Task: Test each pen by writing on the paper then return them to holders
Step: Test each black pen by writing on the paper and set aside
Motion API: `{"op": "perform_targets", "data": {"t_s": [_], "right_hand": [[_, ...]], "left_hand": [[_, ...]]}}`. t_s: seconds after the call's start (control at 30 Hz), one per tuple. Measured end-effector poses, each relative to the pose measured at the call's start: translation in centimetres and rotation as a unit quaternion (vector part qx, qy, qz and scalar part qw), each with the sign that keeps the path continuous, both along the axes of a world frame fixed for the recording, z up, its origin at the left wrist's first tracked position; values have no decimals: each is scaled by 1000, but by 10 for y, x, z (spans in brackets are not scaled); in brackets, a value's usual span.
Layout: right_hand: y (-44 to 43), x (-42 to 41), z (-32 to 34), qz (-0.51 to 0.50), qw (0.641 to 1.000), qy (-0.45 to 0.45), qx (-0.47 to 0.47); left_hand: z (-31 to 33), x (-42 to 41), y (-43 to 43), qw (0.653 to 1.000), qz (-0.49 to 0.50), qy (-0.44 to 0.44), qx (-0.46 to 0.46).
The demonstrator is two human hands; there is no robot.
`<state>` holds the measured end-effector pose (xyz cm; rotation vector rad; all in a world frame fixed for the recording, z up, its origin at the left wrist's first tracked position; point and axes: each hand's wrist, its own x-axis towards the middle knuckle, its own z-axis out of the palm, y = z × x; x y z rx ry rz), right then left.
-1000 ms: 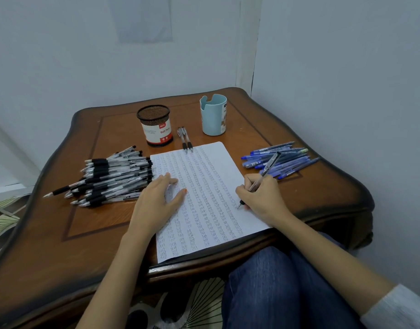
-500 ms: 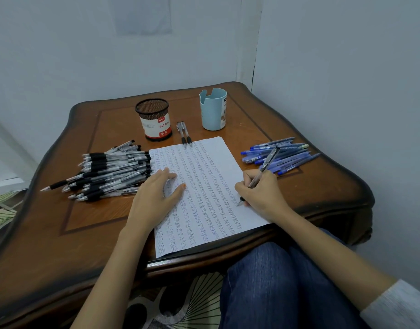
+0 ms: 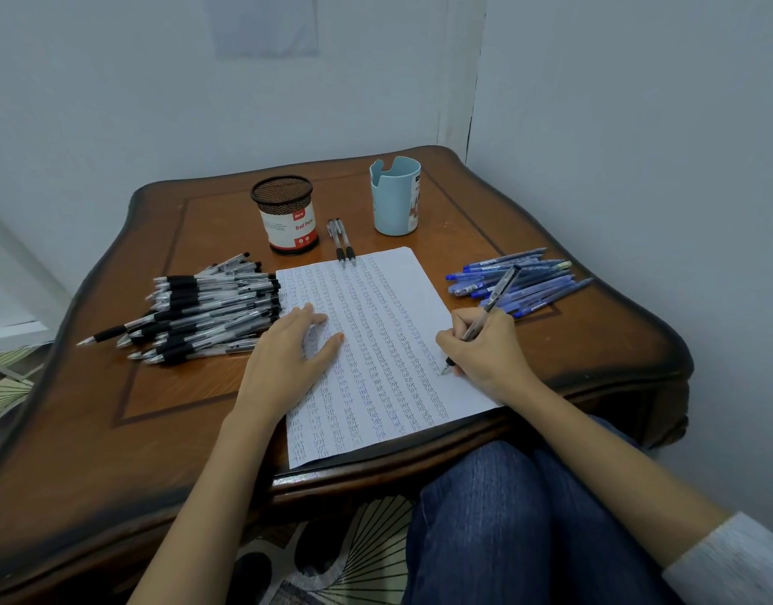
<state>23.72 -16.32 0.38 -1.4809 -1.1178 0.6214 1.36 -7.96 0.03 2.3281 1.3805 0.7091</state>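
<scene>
A white sheet of paper [image 3: 384, 325] covered in rows of small writing lies on the wooden table. My right hand [image 3: 489, 351] grips a black pen [image 3: 485, 316], its tip touching the paper near the right edge. My left hand [image 3: 288, 355] rests flat on the sheet's left side. A heap of black pens [image 3: 201, 307] lies left of the paper, a heap of blue pens [image 3: 520, 281] to its right. Behind the sheet stand a black mesh holder [image 3: 286, 216] and a light blue holder [image 3: 395, 196], with two black pens [image 3: 341, 240] lying between them.
The wooden table [image 3: 157, 408] fills a corner, with white walls behind and to the right. My knee in blue jeans [image 3: 507, 517] sits under the front edge. A patterned rug [image 3: 345, 552] covers the floor below.
The view has shifted slightly, so the table sits lower in frame. My right hand has stayed near the paper's right edge with the pen on it; my left hand has not moved.
</scene>
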Motion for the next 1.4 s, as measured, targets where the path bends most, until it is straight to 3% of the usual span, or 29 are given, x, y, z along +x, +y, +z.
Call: {"op": "perform_targets", "data": {"t_s": [0.57,0.63,0.77,0.83,1.1,1.4], "right_hand": [[3,3,-6,-9,1000,-28,0],[3,5,-4,-10,1000,2,-9],[1,6,6,23,984,172,-34],[1,5,10,33,978,200,-44],[0,0,9,46,989,138,-14],[3,2,8,64,986,155,-8]], "left_hand": [[1,1,-1,1000,1,8,9],[1,1,-1,1000,1,7,7],[0,0,-1,1000,2,5,1],[1,0,-1,1000,3,8,0],[2,0,-1,1000,0,12,1],[2,0,-2,1000,1,0,0]]}}
